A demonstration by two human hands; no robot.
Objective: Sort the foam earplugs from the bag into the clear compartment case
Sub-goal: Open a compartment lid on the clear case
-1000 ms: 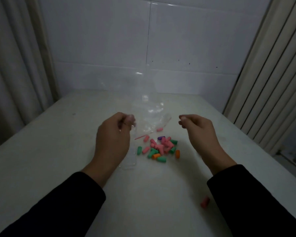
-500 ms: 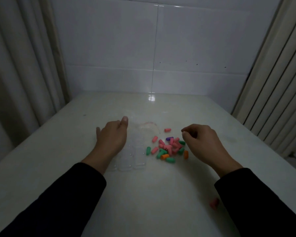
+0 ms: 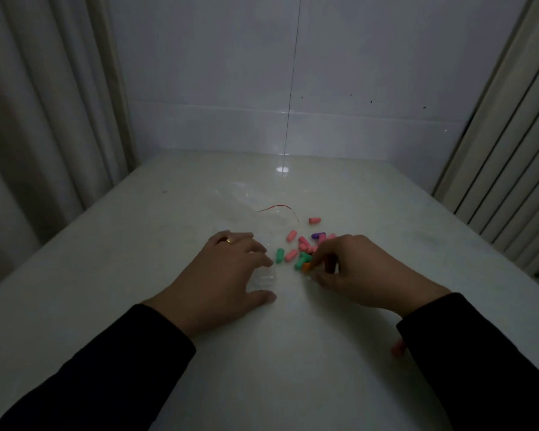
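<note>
A pale glossy table [image 3: 386, 213] meets a white tiled wall [image 3: 355, 73] (dimly lit). Curtains [image 3: 38, 104] hang beside its left edge.

The picture is dim and grey, its colours muted. A small bright glare spot sits on the glossy table [image 3: 282, 169] near the wall. Shadows are soft. Curtain lines bow at the edges, and the near sleeves look blurred.

table [image 3: 175, 231]: smooth, glossy pale top
earplugs [image 3: 291, 236]: matt foam
case [image 3: 263, 279]: clear plastic
bag [image 3: 262, 213]: thin clear film
wall [image 3: 371, 73]: glossy tile
</note>
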